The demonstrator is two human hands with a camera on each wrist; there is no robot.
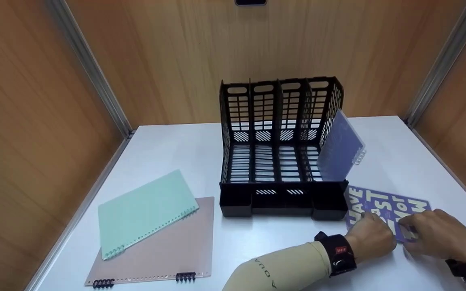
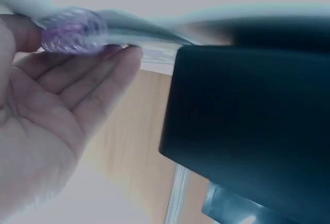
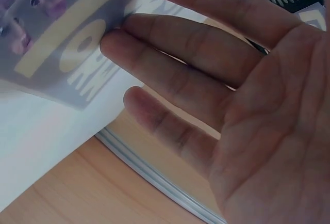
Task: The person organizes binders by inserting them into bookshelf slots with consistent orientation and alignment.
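A purple spiral notebook [image 1: 378, 206] with large pale lettering lies on the table, right of the black file organizer [image 1: 283, 200]. At its near edge, my left hand [image 1: 372, 238] pinches the clear purple binding rings [image 2: 75, 30] between thumb and fingers, as the left wrist view shows. My right hand [image 1: 443, 234] is at the notebook's right near corner. Its fingers [image 3: 180, 79] are extended, the tips near or touching the lettered cover [image 3: 82, 43]; the thumb is outside the right wrist view. Another purple notebook [image 1: 340, 149] leans upright in the organizer's rightmost slot.
On the table's left, a mint-green notebook [image 1: 146, 214] lies slanted over a larger pink notebook [image 1: 176, 250] with black rings. Wooden panels [image 1: 168, 60] with metal corner rails stand around the white table [image 1: 168, 149]. A dark object [image 1: 251, 2] shows at the top edge.
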